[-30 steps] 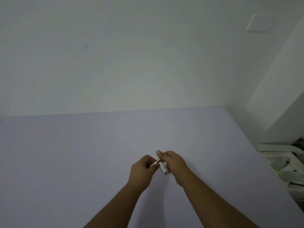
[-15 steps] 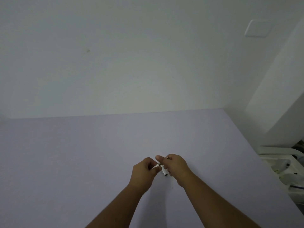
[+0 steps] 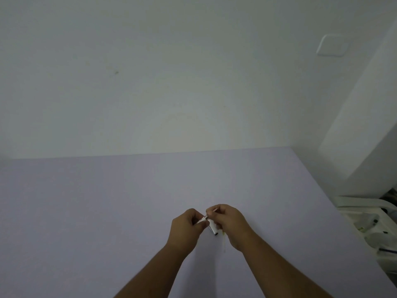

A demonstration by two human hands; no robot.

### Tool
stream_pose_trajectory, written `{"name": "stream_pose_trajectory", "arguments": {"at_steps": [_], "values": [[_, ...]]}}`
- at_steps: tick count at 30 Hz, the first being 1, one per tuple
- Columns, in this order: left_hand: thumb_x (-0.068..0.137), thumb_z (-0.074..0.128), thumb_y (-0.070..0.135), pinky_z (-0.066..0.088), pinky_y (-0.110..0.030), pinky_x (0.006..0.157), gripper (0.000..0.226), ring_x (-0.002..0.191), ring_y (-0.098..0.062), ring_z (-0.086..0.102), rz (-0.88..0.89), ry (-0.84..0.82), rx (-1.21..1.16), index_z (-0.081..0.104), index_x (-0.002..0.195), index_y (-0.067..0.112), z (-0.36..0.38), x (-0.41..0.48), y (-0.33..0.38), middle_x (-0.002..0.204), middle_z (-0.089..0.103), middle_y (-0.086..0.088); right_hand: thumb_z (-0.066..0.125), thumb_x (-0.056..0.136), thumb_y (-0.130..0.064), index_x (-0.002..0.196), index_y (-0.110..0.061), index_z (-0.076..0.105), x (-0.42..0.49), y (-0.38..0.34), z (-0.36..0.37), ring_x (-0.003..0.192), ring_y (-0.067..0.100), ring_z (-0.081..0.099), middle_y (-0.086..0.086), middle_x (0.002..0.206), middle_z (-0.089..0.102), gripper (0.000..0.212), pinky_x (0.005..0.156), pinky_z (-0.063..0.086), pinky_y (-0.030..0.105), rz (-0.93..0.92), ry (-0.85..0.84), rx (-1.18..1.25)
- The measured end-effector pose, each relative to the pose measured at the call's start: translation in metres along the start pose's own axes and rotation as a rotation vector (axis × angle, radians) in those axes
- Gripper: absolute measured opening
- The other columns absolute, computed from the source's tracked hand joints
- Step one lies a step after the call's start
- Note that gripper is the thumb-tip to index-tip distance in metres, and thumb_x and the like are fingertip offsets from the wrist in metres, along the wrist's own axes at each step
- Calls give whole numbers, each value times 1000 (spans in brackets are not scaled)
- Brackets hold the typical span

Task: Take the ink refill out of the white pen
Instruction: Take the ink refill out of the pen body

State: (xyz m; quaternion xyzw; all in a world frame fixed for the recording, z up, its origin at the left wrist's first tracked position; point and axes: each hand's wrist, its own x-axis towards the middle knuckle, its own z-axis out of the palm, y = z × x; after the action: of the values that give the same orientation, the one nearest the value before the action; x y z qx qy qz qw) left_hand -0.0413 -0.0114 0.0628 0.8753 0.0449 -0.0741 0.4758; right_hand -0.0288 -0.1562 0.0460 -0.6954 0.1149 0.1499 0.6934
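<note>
Over the pale purple table both hands meet near the front middle. My left hand pinches a short white pen piece between thumb and fingers. My right hand grips the rest of the white pen, whose dark end points down toward the table. A thin pale rod, probably the ink refill, shows at my right fingertips. Most of the pen is hidden inside the two hands.
A white wall rises behind the table, with a switch plate at upper right. White plastic furniture with small items stands past the table's right edge. A pale smear marks the table under my right hand.
Both hands stayed together on the pen and shifted only slightly. A thin pale rod now shows at my right fingertips, and the pen's dark end hangs lower between the hands.
</note>
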Motion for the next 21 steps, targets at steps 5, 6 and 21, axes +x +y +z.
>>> {"name": "stream_pose_trajectory", "arguments": {"at_steps": [5,6,21], "values": [[82,69,25,36,-9,48,17,56,-3,47,-10,11,-17,58,69,23,1,-1,1,66,57,8,72,74,-46,67,-21,65,1,-3,1,59,10,55,-6,66,64,26,60,45,25,39,62,-132],[82,69,25,35,-10,50,17,56,-3,47,-17,15,-28,58,70,22,0,-1,1,66,57,8,71,76,-41,75,-23,69,0,-2,2,65,12,56,-4,75,67,18,62,46,25,25,35,-77],[81,70,24,36,-12,52,21,57,-4,48,-30,6,-49,56,66,25,3,-3,3,66,57,7,70,77,-43,66,-18,64,-3,-8,6,49,10,48,-2,59,57,28,54,42,26,42,78,-167]]}}
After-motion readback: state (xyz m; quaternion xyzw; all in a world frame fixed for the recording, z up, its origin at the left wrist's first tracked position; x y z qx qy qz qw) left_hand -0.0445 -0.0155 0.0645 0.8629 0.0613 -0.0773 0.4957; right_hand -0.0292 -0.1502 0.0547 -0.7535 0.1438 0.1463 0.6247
